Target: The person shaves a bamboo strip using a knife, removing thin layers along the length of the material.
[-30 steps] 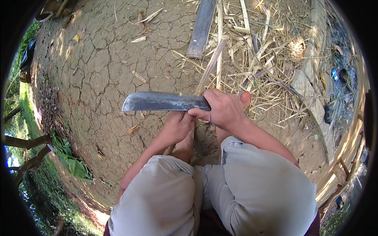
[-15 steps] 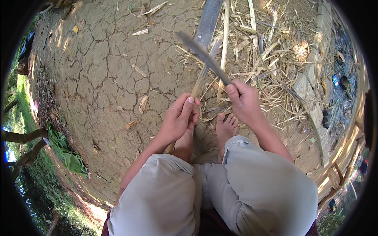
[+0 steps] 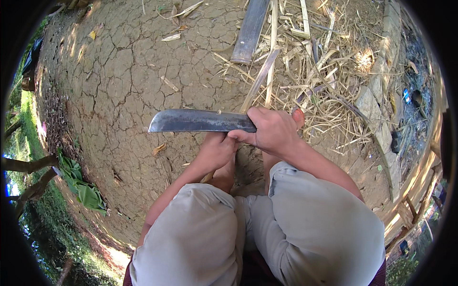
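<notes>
My right hand (image 3: 275, 132) is wrapped round the grip of a machete (image 3: 200, 121), whose broad dark blade lies crosswise and points left. The grip's reddish butt shows past my knuckles. Under the blade, my left hand (image 3: 215, 151) is closed on a split bamboo strip (image 3: 260, 78); the blade covers most of its fingers. The strip slants away to the upper right, beyond the blade. My two hands are close together, the right thumb beside the left hand, above my bare feet.
A wide dark bamboo piece (image 3: 250, 33) lies on the cracked earth (image 3: 119, 90) ahead. Pale shavings and strips (image 3: 319, 81) are heaped to the right, beside a stone edging (image 3: 381, 124). Green leaves (image 3: 81, 183) lie at the left near some branches.
The machete has swung from pointing up and away to lying crosswise, blade to the left. My right hand has come left, over the strip and close to my left hand.
</notes>
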The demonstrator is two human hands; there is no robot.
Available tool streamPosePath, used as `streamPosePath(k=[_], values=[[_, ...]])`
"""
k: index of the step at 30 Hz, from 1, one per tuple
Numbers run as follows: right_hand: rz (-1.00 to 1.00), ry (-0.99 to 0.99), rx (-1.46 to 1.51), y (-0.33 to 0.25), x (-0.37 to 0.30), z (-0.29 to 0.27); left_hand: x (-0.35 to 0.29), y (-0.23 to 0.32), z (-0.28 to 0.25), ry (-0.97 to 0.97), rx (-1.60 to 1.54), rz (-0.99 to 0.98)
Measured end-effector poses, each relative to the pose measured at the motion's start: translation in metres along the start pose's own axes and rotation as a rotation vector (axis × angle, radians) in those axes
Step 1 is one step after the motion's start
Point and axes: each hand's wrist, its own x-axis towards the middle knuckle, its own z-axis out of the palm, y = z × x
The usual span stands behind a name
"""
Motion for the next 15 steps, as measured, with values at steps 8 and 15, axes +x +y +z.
streamPosePath(k=[8, 15], values=[[0.027, 0.071, -0.088, 0.013, -0.008, 0.009, 0.002, -0.002, 0.003, 0.046, 0.104, 0.124], [-0.009, 0.185, -0.142, 0.024, -0.007, 0.013, 0.009, 0.001, 0.000, 0.042, 0.218, 0.162]])
